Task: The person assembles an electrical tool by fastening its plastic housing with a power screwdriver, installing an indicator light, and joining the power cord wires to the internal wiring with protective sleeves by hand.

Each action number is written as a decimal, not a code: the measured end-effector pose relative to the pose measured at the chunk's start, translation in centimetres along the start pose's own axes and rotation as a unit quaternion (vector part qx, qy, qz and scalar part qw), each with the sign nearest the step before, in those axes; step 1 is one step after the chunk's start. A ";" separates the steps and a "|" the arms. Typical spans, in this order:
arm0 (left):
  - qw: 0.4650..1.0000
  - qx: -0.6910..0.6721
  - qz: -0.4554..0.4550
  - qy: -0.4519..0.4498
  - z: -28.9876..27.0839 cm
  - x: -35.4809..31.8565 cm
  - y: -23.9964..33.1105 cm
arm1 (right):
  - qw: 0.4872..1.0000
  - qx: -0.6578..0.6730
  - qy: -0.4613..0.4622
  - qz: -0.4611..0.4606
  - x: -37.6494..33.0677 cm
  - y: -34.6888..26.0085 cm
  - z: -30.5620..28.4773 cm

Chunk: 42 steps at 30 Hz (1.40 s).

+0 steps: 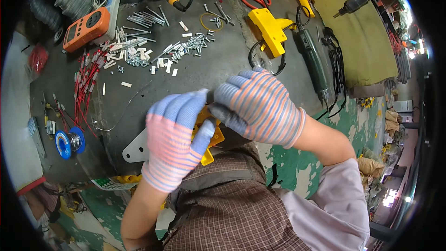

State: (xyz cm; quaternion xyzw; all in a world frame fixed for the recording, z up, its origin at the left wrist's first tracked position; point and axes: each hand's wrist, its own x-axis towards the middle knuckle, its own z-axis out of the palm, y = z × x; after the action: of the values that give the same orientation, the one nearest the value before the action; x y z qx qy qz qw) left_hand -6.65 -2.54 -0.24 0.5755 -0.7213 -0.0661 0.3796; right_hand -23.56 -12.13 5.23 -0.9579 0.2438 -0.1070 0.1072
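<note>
The step in hand looks like close two-handed work on a yellow moulded-plastic part (207, 156) at the dark grey bench's (216, 67) near edge. The left hand (174, 132), in a pink-and-blue knitted glove, curls partly closed around it; the striped-gloved right hand (260, 104) bunches beside it, any hold hidden. Continuing seems to call for a steady left grip. Beyond lie loose silver screws (197, 43) and a yellow plastic casing (268, 30), its black cable (251, 56) looping near the right hand, a possible snag.

We look down on a dark, scuffed workbench (232, 51), with a pale flat surface (22, 121) at its left and an olive-yellow one (364, 42) at its right. Below, we see a green floor (283, 162) worn through in whitish patches. Toward the right edge we notice a bright glow (389, 198), window or lamp, we cannot tell.
</note>
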 end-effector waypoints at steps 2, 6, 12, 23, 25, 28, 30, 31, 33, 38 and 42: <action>0.997 -0.050 -0.048 -0.021 1.3 0.3 -1.1 | 0.996 0.083 0.005 0.032 -0.2 0.5 0.0; 0.991 -0.104 -0.077 -0.028 1.9 0.6 -1.4 | 0.970 0.223 0.068 0.069 -1.2 1.2 1.4; 0.990 -0.113 -0.084 -0.022 2.7 1.1 -0.7 | 0.952 0.277 0.083 0.096 -3.0 1.5 1.2; 0.974 -0.123 -0.193 -0.001 2.3 0.8 0.5 | 0.951 0.197 -0.211 0.109 -13.0 3.8 -6.2; 0.959 -0.168 -0.228 -0.006 2.1 0.8 0.4 | 0.981 0.148 -0.036 0.123 -11.0 2.0 -3.9; 0.987 -0.103 -0.121 -0.005 1.2 0.7 -0.6 | 0.972 0.127 0.130 0.147 -7.2 0.5 1.2; 0.995 -0.035 -0.088 -0.014 -0.2 0.2 -1.1 | 0.967 0.132 0.166 0.142 -3.9 -0.7 3.2; 0.993 -0.059 -0.100 -0.023 -0.2 0.1 -1.3 | 0.960 0.155 0.189 0.136 -3.0 -0.7 3.9; 0.988 -0.091 -0.113 -0.045 0.0 -0.3 -1.9 | 0.951 0.180 0.213 0.132 -2.1 -0.3 4.8; 0.976 -0.129 -0.172 -0.016 0.4 -1.0 -1.5 | 0.948 0.235 0.180 0.114 -2.0 0.3 5.7; 0.986 -0.092 -0.139 -0.027 0.0 -0.8 -1.7 | 0.957 0.200 0.179 0.110 -2.5 0.4 5.7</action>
State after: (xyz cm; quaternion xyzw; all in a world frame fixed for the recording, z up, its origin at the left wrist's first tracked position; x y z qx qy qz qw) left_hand -5.27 -2.36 -1.55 0.6310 -0.6348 -0.1998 0.3987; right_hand -24.42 -10.41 -0.69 -0.8494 0.3366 -0.3106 0.2622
